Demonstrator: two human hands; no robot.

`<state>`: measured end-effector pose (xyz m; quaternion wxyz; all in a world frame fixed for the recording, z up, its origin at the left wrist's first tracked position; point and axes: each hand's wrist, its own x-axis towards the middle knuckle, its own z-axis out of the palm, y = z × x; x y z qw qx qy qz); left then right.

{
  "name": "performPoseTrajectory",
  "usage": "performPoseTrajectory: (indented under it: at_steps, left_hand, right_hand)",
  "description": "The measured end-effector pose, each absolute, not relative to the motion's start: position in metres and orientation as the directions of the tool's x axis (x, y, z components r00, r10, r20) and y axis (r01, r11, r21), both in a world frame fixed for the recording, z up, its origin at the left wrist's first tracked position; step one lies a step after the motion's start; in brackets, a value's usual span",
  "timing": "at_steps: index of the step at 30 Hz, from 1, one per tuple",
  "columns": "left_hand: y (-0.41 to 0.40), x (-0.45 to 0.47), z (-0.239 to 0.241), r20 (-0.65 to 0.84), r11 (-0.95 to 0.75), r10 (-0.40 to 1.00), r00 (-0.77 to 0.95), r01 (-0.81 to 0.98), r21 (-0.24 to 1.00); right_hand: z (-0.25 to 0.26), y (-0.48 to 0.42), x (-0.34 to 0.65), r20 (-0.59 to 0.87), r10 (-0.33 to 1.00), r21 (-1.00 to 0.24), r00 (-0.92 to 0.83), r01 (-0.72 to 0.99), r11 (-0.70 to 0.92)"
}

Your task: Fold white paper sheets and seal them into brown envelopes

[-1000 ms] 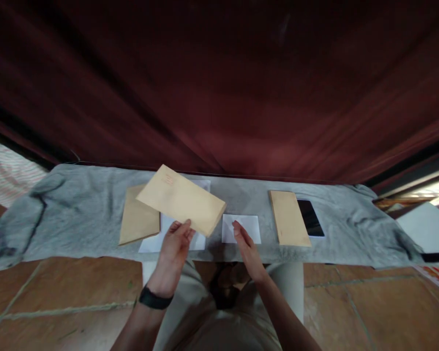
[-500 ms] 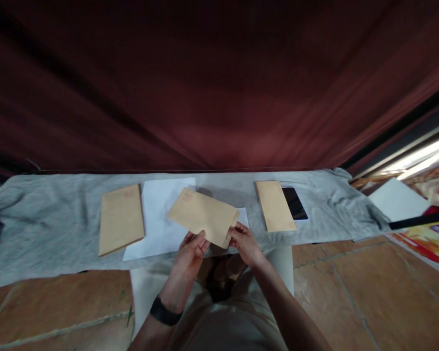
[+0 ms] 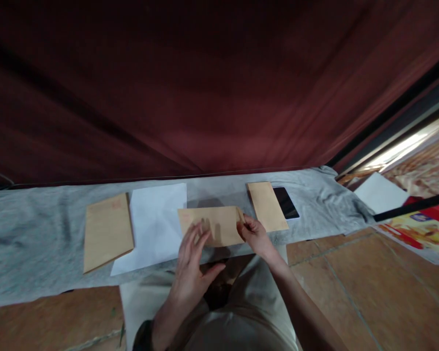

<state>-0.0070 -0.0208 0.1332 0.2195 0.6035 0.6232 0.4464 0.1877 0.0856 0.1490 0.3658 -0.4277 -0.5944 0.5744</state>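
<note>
A brown paper envelope (image 3: pixel 221 222) is raised over the front edge of the cloth-covered table, with its flap end at the right. My right hand (image 3: pixel 254 234) pinches it at that flap end. Fingers apart, my left hand (image 3: pixel 192 265) hovers at the envelope's near left side and casts a shadow on it; whether the fingertips touch the paper I cannot tell. White paper (image 3: pixel 155 229) lies flat to the left, and beyond it rests a stack of brown envelopes (image 3: pixel 108 231). On the right a second stack of brown envelopes (image 3: pixel 269 207) sits close beside my right hand.
A dark-screened phone (image 3: pixel 286 202) lies against the right stack. Grey cloth (image 3: pixel 36 234) covers the narrow table, and a dark red curtain (image 3: pixel 219 97) hangs behind it. At the far right are a black bar (image 3: pixel 413 207) and a colourful printed package (image 3: pixel 424 234).
My left hand has let go of the envelope and spread its fingers. The envelope has turned nearly level and shifted right, still in my right hand. The camera view has shifted slightly.
</note>
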Motion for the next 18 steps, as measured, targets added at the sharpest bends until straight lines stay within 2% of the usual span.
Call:
performPoseTrajectory:
  at_steps: [1, 3, 4, 6, 13, 18]
  left_hand:
    - [-0.017, -0.011, 0.139, 0.374, -0.219, 0.924, -0.077, 0.697, 0.683]
    - [-0.006, -0.021, 0.15, 0.441, -0.328, 0.89, 0.118, 0.837, 0.438]
    - [-0.001, -0.025, 0.154, 0.436, -0.358, 0.88, 0.187, 0.864, 0.354]
    - [0.006, -0.032, 0.158, 0.41, -0.397, 0.871, 0.272, 0.88, 0.262]
    - [0.0, -0.031, 0.147, 0.485, -0.453, 0.817, 0.313, 0.868, 0.203]
    - [-0.001, -0.023, 0.136, 0.487, -0.434, 0.832, 0.264, 0.857, 0.277]
  right_hand:
    - [0.155, 0.084, 0.191, -0.056, 0.917, -0.996, -0.395, 0.091, -0.021]
    - [0.165, 0.079, 0.197, -0.061, 0.885, -0.995, -0.462, 0.096, -0.019]
    - [0.17, 0.077, 0.199, -0.066, 0.868, -0.995, -0.492, 0.102, -0.018]
    - [0.177, 0.072, 0.204, -0.079, 0.837, -0.992, -0.541, 0.122, -0.015]
    - [0.2, 0.064, 0.209, -0.06, 0.811, -0.98, -0.581, 0.188, 0.062]
    - [0.207, 0.062, 0.204, -0.046, 0.804, -0.967, -0.593, 0.229, 0.114]
